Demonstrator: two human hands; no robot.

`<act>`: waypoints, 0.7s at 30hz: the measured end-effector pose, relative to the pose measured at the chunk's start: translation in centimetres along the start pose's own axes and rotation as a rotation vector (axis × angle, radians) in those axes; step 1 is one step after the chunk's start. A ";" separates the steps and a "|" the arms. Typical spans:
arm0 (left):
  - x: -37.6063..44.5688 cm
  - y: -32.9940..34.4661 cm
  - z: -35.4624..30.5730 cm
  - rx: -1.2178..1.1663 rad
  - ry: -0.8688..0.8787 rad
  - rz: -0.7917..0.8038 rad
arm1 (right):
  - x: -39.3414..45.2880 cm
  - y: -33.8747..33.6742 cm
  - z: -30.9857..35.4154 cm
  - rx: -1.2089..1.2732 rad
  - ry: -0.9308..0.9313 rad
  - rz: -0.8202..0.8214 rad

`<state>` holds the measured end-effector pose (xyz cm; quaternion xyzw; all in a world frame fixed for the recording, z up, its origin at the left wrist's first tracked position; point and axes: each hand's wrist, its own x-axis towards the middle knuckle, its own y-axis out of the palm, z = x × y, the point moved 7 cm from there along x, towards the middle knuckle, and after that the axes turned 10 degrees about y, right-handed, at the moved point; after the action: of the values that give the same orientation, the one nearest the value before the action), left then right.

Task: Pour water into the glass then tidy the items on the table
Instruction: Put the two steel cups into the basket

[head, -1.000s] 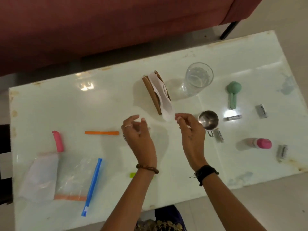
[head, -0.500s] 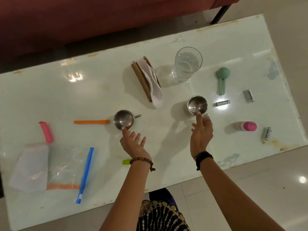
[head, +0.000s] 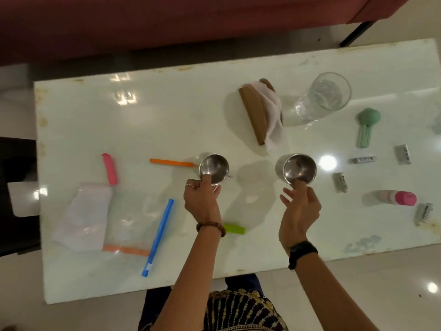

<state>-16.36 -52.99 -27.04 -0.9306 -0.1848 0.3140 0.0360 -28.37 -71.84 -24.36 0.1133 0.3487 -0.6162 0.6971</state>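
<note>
Left hand (head: 202, 199) pinches one steel cup's (head: 214, 167) rim; right hand (head: 299, 209) pinches the other cup (head: 299, 168).

Packet (head: 403, 154) print too small to read. Left cup (head: 214, 168) handle mostly hidden behind its body. Tabletop (head: 167, 111) right edge cut off.

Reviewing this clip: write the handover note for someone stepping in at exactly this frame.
Left hand: pinching the near rim of the left small steel cup.
Right hand: thumb on the rim of the right small steel cup; fingers partly spread.
Clear drinking glass: upright at the far right of the white table, with water in it, so pouring looks done.
Left: tidying. Both cups, coloured clips, clear zip bags, pink-capped bottle and small packets lie scattered.
</note>
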 end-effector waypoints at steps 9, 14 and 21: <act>8.8 -14.7 -11.2 0.104 0.316 0.051 | -17.6 13.4 -4.7 -0.129 -0.087 0.381; 16.6 -25.8 -18.2 -0.047 0.325 -0.080 | -28.6 24.4 -8.4 -0.206 -0.102 0.615; 27.5 -39.6 -26.7 -0.366 0.316 -0.318 | -42.9 39.6 -11.0 -0.248 -0.173 0.944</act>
<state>7.06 -4.80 -14.15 -0.9184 -0.3739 0.1170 -0.0556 5.07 -23.42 -16.31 0.1236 0.2706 -0.1941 0.9348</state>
